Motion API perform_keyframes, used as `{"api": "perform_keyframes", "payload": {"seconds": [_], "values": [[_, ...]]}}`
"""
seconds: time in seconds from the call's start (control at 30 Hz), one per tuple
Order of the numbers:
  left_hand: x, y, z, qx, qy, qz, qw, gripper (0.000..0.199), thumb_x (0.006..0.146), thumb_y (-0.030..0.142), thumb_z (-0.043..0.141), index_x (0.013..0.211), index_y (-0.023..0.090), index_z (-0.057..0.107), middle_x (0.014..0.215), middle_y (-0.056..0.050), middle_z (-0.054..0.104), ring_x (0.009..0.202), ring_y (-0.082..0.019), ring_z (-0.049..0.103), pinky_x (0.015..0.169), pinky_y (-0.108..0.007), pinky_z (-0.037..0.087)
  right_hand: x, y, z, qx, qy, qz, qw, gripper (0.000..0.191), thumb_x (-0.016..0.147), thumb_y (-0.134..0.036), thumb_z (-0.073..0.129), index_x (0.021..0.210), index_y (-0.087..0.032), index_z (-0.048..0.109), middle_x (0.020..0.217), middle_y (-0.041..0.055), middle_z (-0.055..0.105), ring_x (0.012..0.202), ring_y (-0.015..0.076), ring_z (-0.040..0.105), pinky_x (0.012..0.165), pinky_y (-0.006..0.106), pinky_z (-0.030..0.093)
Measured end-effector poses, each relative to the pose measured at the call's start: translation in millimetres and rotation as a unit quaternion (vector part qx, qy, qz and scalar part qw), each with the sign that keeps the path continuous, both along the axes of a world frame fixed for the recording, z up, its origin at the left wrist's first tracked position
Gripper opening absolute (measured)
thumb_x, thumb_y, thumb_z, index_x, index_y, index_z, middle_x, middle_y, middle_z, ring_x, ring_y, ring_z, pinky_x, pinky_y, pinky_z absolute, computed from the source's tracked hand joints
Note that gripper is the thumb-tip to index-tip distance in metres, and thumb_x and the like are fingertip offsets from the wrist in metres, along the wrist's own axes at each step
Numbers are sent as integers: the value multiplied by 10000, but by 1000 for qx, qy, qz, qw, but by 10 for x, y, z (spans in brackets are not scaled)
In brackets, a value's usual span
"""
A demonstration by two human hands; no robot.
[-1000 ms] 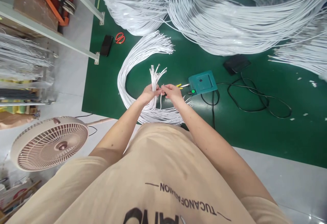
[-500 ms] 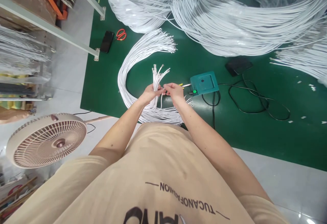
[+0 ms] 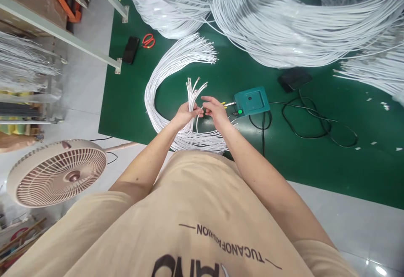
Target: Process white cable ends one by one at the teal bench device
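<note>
My left hand (image 3: 187, 114) is closed round a small bunch of white cables (image 3: 192, 94), whose connector ends fan out above the fingers. One cable end sticks out between its thumb and fingertips, toward the other hand. My right hand (image 3: 214, 110) is just to the right, its index finger raised and the other fingers curled near that cable end; whether it grips the end is too small to tell. A curved bundle of white cables (image 3: 154, 79) lies around the left hand on the green table (image 3: 126, 100). The teal device (image 3: 251, 101) sits right of my right hand.
Large white cable coils (image 3: 284, 28) cover the table's far side. A black phone (image 3: 131, 50) and red-handled scissors (image 3: 148, 41) lie at the far left. A black box (image 3: 293, 79) with loose cords is right of the device. A fan (image 3: 59, 172) stands left.
The fingers of my right hand have spread somewhat, with the index finger lifted away from the left fingertips. My left hand still holds the bunch. The view has shifted slightly.
</note>
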State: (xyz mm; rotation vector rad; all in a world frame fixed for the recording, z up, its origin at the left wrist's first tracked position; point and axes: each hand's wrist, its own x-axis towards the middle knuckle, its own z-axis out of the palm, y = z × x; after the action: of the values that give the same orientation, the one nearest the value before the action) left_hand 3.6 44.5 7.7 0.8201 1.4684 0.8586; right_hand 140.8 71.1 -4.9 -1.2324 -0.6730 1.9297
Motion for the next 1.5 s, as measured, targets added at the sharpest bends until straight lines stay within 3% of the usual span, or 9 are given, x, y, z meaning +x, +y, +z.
{"api": "perform_keyframes", "payload": {"seconds": [0.13, 0.43, 0.6, 0.87, 0.97, 1.1, 1.2, 1.33, 1.5], "values": [[-2, -7, 19, 1, 9, -10, 1000, 312, 684, 190, 731, 711, 165, 421, 615, 39, 541, 634, -121, 640, 608, -218, 398, 4, 35, 6, 21, -47, 27, 998, 119, 637, -247, 715, 665, -157, 645, 598, -48, 604, 547, 55, 482, 560, 207, 384], [-14, -23, 49, 29, -14, -27, 999, 417, 709, 219, 718, 1098, 143, 590, 734, 17, 598, 659, -93, 588, 637, -230, 415, 21, -20, -67, -102, 58, -7, 993, 41, 696, -144, 691, 699, -147, 651, 565, -41, 597, 513, 40, 493, 596, 190, 444], [-36, -24, 92, 7, -8, -66, 998, 416, 710, 237, 717, 1105, 136, 632, 779, -1, 610, 700, -102, 582, 688, -250, 441, 76, 17, 22, -176, -8, 36, 984, 145, 711, -93, 606, 587, -147, 551, 502, -50, 523, 462, 50, 469, 547, 202, 434], [-54, 8, 72, -13, -15, -70, 997, 421, 696, 249, 745, 1082, 134, 626, 706, 10, 600, 652, -106, 597, 632, -242, 410, 36, -31, -132, 49, -145, 84, 985, 136, 786, -303, 600, 732, -179, 611, 657, -36, 596, 601, 98, 504, 611, 232, 407], [-38, 41, 69, -38, -23, -61, 997, 420, 686, 217, 748, 1073, 114, 622, 678, 0, 615, 629, -113, 600, 607, -242, 396, 30, -84, -214, 186, -293, 127, 929, 147, 831, -251, 522, 735, -183, 610, 752, 5, 629, 714, 146, 534, 690, 274, 412], [7, 106, 48, -85, -38, -37, 995, 390, 673, 112, 717, 1049, 66, 624, 614, -7, 611, 589, -119, 589, 599, -253, 401, 132, -120, -191, 424, -458, 209, 753, 302, 932, -215, 358, 846, -154, 641, 935, 124, 625, 917, 233, 520, 827, 354, 378], [52, 160, -27, -100, -41, -34, 994, 349, 684, 75, 696, 1027, 67, 629, 607, -6, 611, 586, -113, 589, 597, -250, 403, 269, -56, -158, 491, -497, 287, 655, 358, 959, -225, 293, 967, -129, 637, 996, 160, 616, 976, 268, 497, 869, 391, 355], [127, 247, -167, -114, -32, -25, 993, 329, 703, 53, 685, 1023, 81, 618, 642, -12, 623, 602, -111, 612, 602, -244, 405, 489, 152, -225, 451, -548, 283, 645, 322, 927, -210, 362, 1119, -110, 600, 1101, 168, 617, 1049, 293, 478, 965, 451, 313], [251, 331, -299, -143, -8, -10, 990, 338, 713, 12, 640, 1035, 98, 582, 655, -16, 635, 617, -125, 645, 574, -223, 393, 674, 365, -399, 444, -551, 342, 618, 323, 858, -96, 380, 986, -147, 672, 906, 113, 687, 1027, 259, 513, 1101, 480, 194]]}}
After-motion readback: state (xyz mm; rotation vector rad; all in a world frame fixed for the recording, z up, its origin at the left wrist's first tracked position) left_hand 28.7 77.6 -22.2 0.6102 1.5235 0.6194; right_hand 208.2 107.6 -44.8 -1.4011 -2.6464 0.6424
